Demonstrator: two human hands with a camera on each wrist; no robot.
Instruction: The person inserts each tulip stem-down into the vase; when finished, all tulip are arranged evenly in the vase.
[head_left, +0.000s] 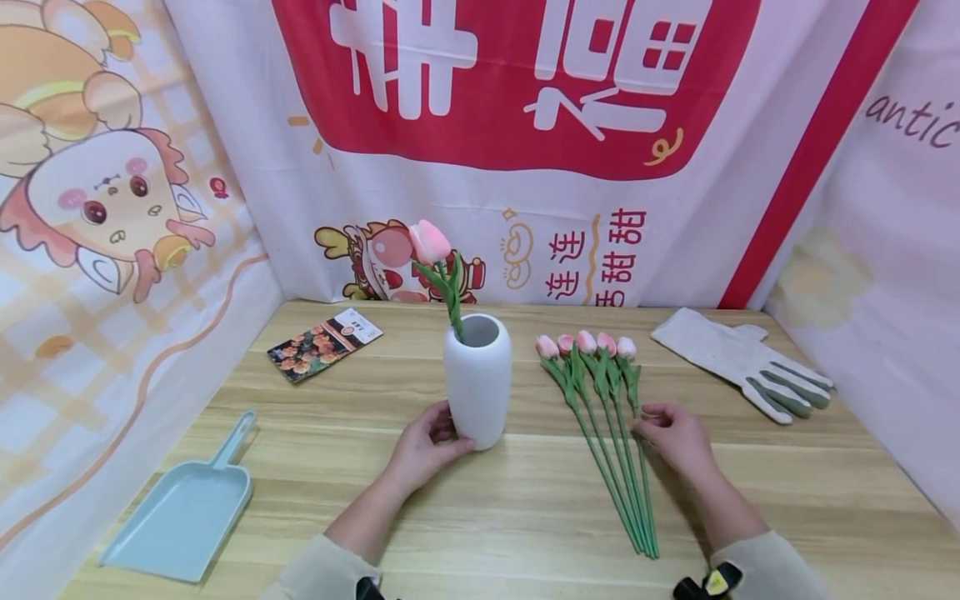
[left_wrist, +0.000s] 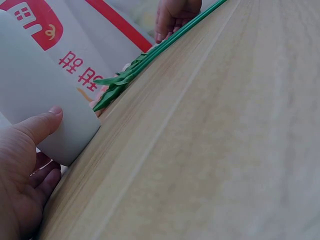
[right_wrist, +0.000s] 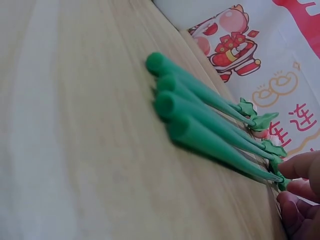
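Observation:
A white vase (head_left: 480,392) stands upright with one pink tulip (head_left: 431,243) leaning out of its mouth. My left hand (head_left: 429,448) holds the vase low on its left side; in the left wrist view the thumb (left_wrist: 44,125) lies along the white wall and the fingers curl near the base. Several pink artificial tulips (head_left: 600,392) lie fanned on the table, their green stems (right_wrist: 210,107) pointing toward me. My right hand (head_left: 678,437) pinches the rightmost tulip's stem (head_left: 642,467) just below its leaves, with thumb and fingertips at the stem in the right wrist view.
A light blue dustpan (head_left: 183,512) lies at the left of the wooden table (head_left: 540,517). Farther back is a flower-printed packet (head_left: 324,343). A grey-white glove (head_left: 738,362) lies at the back right. Printed cloth (head_left: 660,225) hangs behind and at both sides.

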